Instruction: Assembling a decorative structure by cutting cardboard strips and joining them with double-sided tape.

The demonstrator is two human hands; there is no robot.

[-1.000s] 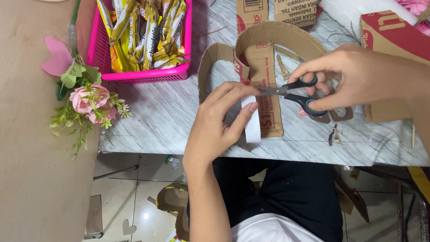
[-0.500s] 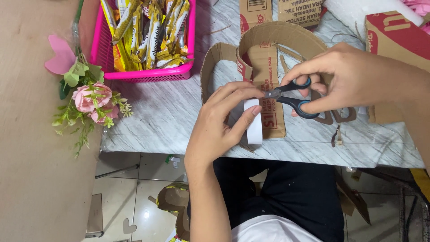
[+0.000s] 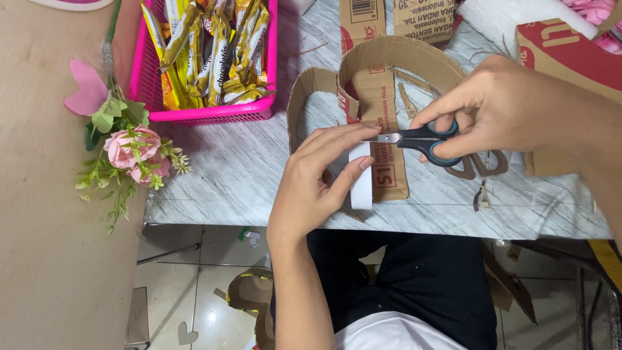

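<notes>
The person sits at the near edge of a grey marbled table [image 3: 214,188], both hands working over a curved strip of brown corrugated cardboard [image 3: 389,58] that arches across the middle of the tabletop. The left hand [image 3: 317,188] pinches a narrow strip of white paper [image 3: 361,181] between the thumb below and the long fingers laid together on top, holding it over the flat cardboard piece just inside the near edge. The right hand [image 3: 512,110] has thumb and fingers threaded through the loops of a pair of small black-handled scissors with blue lining [image 3: 421,139]; the short blades point left and meet the upper end of the white strip, right at the left fingertips. Whether the blades are parted or closed is hard to make out. Toward the far left corner of the table stands a bright pink plastic basket with slotted walls [image 3: 201,113], packed with yellow and gold wrapped chocolate bars [image 3: 207,58] standing upright and leaning against one another. Beside the basket, off the table's left edge on a pale brown surface, lies a sprig of artificial pink roses with green leaves [image 3: 129,152]. A red and white cardboard box [image 3: 570,52] sits by the far right corner, partly behind the right hand.
</notes>
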